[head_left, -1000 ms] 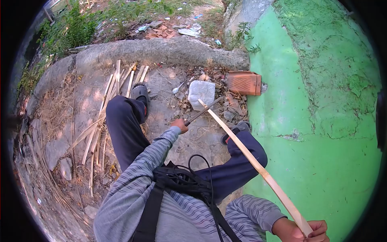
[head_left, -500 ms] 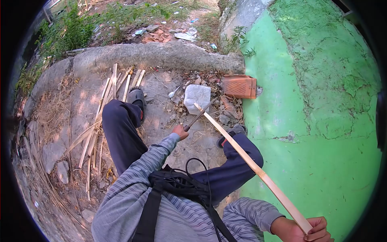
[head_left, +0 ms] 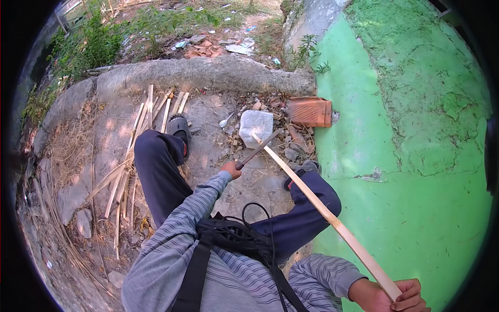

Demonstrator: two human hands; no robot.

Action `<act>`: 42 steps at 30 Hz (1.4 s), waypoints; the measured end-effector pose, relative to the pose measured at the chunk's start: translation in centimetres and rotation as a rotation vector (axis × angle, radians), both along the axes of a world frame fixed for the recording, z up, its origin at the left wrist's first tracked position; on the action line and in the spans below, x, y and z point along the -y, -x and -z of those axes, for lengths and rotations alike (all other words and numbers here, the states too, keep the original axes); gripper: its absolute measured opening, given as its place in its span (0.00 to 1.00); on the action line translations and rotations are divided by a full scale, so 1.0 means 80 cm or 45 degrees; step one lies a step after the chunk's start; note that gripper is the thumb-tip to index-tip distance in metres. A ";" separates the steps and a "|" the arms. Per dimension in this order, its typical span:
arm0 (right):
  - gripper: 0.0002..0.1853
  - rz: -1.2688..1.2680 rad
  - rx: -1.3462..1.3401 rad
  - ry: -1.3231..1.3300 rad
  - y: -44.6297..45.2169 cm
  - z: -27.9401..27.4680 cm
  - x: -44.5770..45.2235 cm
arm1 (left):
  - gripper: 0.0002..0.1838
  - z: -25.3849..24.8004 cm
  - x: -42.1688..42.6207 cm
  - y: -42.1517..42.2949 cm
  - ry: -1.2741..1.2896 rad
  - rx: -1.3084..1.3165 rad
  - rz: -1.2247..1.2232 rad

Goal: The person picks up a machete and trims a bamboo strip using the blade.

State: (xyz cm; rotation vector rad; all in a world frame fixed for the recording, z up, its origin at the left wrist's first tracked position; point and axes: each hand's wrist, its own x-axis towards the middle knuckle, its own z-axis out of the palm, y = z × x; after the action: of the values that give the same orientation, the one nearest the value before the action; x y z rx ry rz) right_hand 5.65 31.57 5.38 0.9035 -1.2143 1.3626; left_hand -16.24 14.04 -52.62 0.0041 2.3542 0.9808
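My left hand (head_left: 231, 170) is closed around the dark handle of a knife (head_left: 258, 150). Its long, dull blade slants up and to the right, crossing a pale strip of bamboo or wood (head_left: 317, 203) close to the strip's far end. That far end rests at a whitish stone block (head_left: 255, 125). The near end of the strip is gripped in my right hand (head_left: 403, 297), low at the right, fingers wrapped round it. Between the two hands the strip passes over my bent right knee. Whether the blade bites into the strip cannot be made out.
Several similar strips (head_left: 125, 171) lie in a loose pile left of my left leg. An orange, ribbed clay block (head_left: 310, 112) sits against the green wall (head_left: 416, 218) on the right. A low concrete ledge (head_left: 202, 73) runs across the back, with rubble in front of it.
The whole view has shifted slightly. Both hands keep their grips, and the knife and strip stay in nearly the same position relative to the block.
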 end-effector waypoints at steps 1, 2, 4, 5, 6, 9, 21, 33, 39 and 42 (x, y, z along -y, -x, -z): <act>0.18 0.001 0.007 -0.017 0.000 0.000 0.003 | 0.22 0.000 0.002 0.006 0.011 0.049 0.009; 0.17 0.003 0.019 -0.036 -0.001 0.000 0.004 | 0.22 -0.001 0.002 0.009 0.021 0.102 0.018; 0.17 0.007 0.008 -0.020 -0.001 0.000 0.003 | 0.23 -0.002 0.002 0.012 0.008 0.124 0.025; 0.17 0.012 -0.008 0.006 0.000 0.001 0.003 | 0.23 -0.003 0.002 0.012 0.030 0.113 0.038; 0.17 0.009 -0.010 0.008 0.000 0.001 0.002 | 0.24 0.001 0.003 0.011 0.052 0.106 0.050; 0.17 0.015 0.006 0.017 -0.001 0.001 0.003 | 0.26 0.008 0.004 0.007 0.055 0.103 0.058; 0.16 -0.029 -0.015 -0.001 -0.004 0.002 0.011 | 0.26 0.021 0.006 0.006 0.025 0.129 0.071; 0.16 -0.018 0.020 -0.061 -0.006 0.003 0.010 | 0.27 0.025 0.006 0.005 0.022 0.122 0.076; 0.16 -0.021 0.009 -0.050 -0.006 0.003 0.011 | 0.28 0.024 0.006 0.005 0.010 0.128 0.085; 0.17 -0.020 0.005 -0.047 -0.005 0.003 0.010 | 0.29 0.028 0.006 0.005 0.017 0.158 0.099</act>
State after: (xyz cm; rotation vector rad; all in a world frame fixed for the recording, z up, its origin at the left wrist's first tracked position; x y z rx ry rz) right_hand 6.06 30.74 5.17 0.9382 -1.2409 1.3592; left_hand -16.66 13.60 -54.85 0.0282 2.2304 0.9020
